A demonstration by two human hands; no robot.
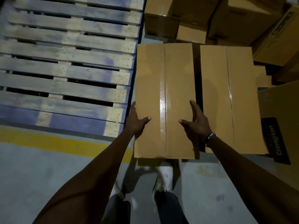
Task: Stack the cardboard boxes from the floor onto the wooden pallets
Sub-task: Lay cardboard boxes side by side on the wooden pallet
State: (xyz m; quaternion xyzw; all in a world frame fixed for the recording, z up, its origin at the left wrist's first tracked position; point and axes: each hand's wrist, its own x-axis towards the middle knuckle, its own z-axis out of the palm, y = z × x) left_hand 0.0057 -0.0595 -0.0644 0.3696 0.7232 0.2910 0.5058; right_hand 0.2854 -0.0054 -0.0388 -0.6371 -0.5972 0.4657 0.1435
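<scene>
A long taped cardboard box (165,78) is held in front of me, just right of the wooden pallet (68,62). My left hand (137,120) grips its left edge, thumb lying on top, the fingers hidden down the side. My right hand (195,122) clasps the right edge, thumb on top, fingers down in the gap beside a second similar box (229,97). Whether the held box is off the floor is unclear.
More cardboard boxes (194,16) are piled at the back right. A box with a black "Crompton" label (275,139) stands at the right edge. A yellow line (56,143) crosses the grey floor in front of the pallet. My shoes (163,177) are below the box.
</scene>
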